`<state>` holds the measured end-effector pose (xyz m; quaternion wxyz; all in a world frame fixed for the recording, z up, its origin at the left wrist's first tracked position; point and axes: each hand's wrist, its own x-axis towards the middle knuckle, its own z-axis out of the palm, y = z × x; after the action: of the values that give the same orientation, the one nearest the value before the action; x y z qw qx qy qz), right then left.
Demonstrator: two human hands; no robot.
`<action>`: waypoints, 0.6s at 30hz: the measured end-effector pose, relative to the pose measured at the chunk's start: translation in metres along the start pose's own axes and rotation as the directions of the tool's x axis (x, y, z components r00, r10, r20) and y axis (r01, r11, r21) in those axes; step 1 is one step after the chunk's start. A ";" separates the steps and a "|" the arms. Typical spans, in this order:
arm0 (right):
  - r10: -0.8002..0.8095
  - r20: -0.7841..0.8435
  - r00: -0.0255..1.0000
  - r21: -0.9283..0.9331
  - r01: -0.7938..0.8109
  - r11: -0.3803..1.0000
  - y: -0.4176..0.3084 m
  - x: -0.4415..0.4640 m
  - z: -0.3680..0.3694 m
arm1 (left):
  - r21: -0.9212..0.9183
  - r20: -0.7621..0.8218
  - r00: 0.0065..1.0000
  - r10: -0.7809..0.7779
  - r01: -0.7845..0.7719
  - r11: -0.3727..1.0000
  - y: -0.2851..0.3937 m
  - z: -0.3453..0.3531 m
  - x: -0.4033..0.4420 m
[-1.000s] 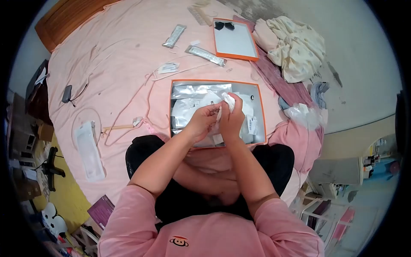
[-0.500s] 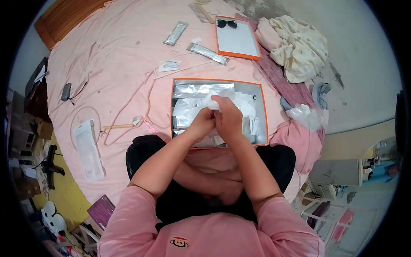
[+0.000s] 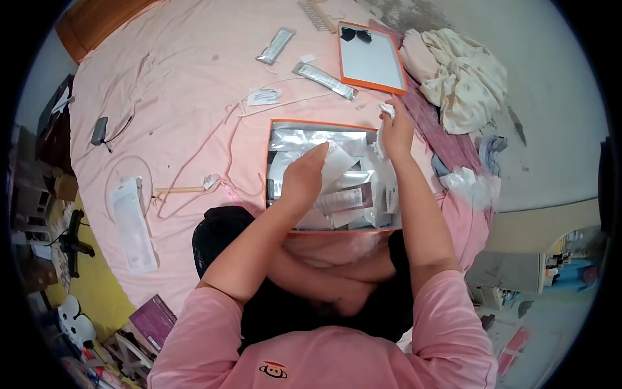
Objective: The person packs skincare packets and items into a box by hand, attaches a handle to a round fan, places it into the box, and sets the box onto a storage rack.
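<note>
An orange-rimmed box stands in front of my crossed legs, holding several silver packets and white papers. Over its left half is my left hand, fingers pressed together; what they hold, if anything, is hidden. Beyond the box's right back corner, my right hand grips a crumpled white tissue, which hangs down along the fingers. A packet with a brown and white label lies in the front part of the box.
Behind the box are two silver sachets and an orange lid with dark sunglasses. Hangers, a cord and a clear pouch lie at the left. Cream cloth and a plastic bag are at the right.
My hands have separated. My right hand has moved right and away from me with the white tissue, while my left hand stays over the box. The labelled packet has come into view.
</note>
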<state>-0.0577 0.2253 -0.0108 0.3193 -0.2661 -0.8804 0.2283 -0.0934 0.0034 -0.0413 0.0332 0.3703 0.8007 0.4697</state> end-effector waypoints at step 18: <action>0.127 0.858 0.498 -0.404 0.499 0.767 0.117 0.082 0.149 | -0.014 -0.073 0.990 0.119 -0.121 0.993 -0.021 -0.003 0.026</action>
<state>-0.1753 0.3293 -0.1447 -0.2315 -0.1032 -0.9673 -0.0067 -0.1247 0.0113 -0.0480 -0.0205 0.4005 0.7733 0.4911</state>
